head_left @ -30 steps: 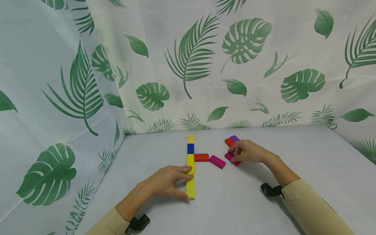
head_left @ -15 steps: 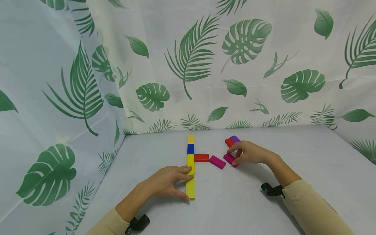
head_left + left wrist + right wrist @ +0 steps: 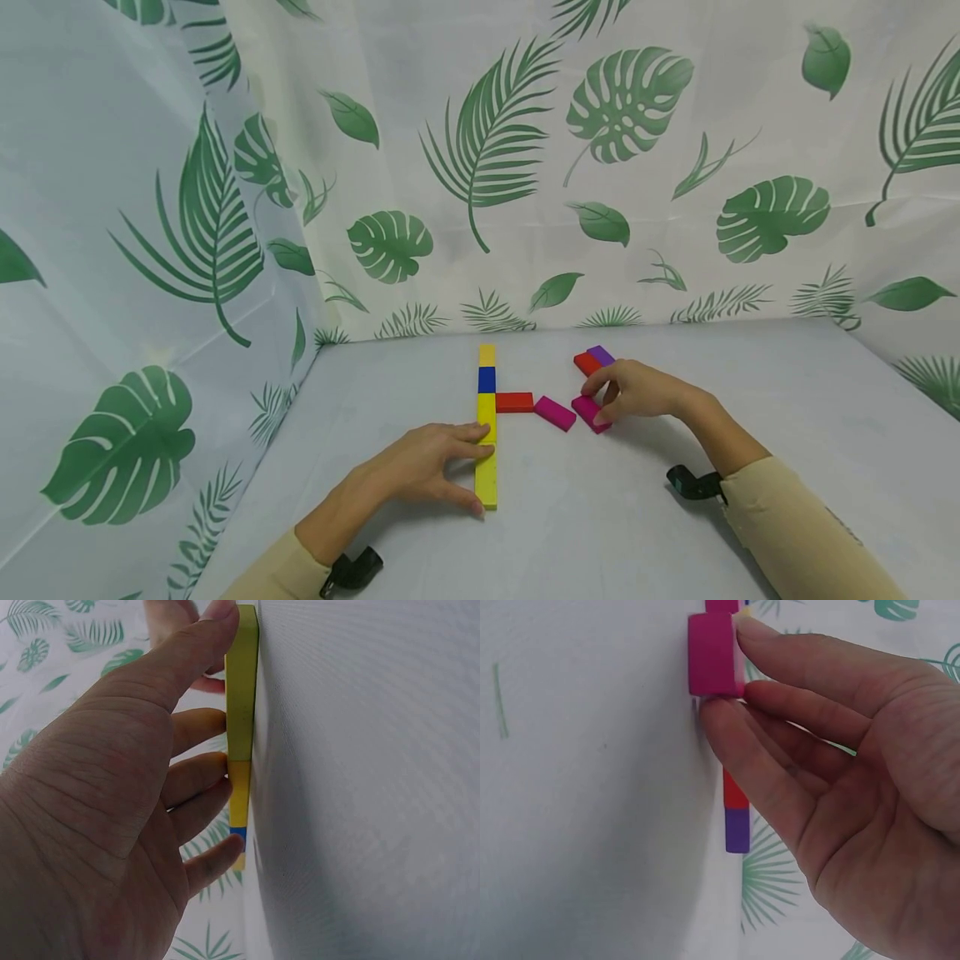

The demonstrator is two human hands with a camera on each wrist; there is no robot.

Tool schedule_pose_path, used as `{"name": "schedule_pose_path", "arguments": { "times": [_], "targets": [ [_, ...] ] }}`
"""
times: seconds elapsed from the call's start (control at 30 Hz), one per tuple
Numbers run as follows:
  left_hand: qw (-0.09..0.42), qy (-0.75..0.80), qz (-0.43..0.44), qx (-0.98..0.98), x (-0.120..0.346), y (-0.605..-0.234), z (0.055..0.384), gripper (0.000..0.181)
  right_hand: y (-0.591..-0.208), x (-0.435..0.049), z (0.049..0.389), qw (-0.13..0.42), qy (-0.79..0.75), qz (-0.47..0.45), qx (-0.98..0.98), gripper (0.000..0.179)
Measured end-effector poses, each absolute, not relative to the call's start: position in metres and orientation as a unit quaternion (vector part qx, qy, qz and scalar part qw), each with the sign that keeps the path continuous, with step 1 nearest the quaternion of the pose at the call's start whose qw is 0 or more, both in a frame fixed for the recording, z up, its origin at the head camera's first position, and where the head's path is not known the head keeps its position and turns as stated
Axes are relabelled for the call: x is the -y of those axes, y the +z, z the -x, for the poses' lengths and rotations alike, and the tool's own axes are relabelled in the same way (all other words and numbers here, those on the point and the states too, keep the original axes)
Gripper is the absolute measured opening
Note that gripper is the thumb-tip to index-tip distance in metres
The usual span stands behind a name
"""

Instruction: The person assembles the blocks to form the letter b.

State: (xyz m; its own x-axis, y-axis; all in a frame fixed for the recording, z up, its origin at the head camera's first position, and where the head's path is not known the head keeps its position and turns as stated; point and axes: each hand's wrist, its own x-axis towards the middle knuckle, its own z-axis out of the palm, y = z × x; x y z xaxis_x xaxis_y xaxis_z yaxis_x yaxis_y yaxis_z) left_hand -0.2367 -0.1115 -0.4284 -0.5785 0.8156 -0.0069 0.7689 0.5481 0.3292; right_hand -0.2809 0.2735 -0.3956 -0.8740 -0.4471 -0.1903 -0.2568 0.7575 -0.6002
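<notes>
While right hand [image 3: 633,388] pinches a flat, magenta rectangular block [image 3: 587,410] between thumb and finger, open-fingered left hand [image 3: 427,457] touches yellow rectangular blocks [image 3: 486,483]. Magenta block probably light, stiff; best held by opposite edges.

Person's left sleeve [image 3: 279,570]: long, plain beige cloth, ending at wrist. Right sleeve [image 3: 810,533]: same beige cloth, faintly creased — small dark marking [image 3: 842,523] along outer edge, too small to read. Left wrist camera [image 3: 358,570]: glossy black, elbow-shaped, rounded housing beside cuff. Right wrist camera [image 3: 693,485]: matching black, bent body, blunt rounded end — narrow dark strap [image 3: 722,491] at cuff edge. Left hand [image 3: 124,795], right hand [image 3: 859,799]: both bare, palms finely creased.
</notes>
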Motion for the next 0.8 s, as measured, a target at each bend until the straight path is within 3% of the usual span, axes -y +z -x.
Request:
{"name": "schedule_pose_path", "arguments": {
  "times": [0.8],
  "targets": [
    [0.086,0.155,-0.450,-0.875,0.1114,-0.4275,0.2361,0.084,-0.3901,-0.2706,0.2746,0.229,-0.279,0.194,-0.912,0.051]
  ]
}}
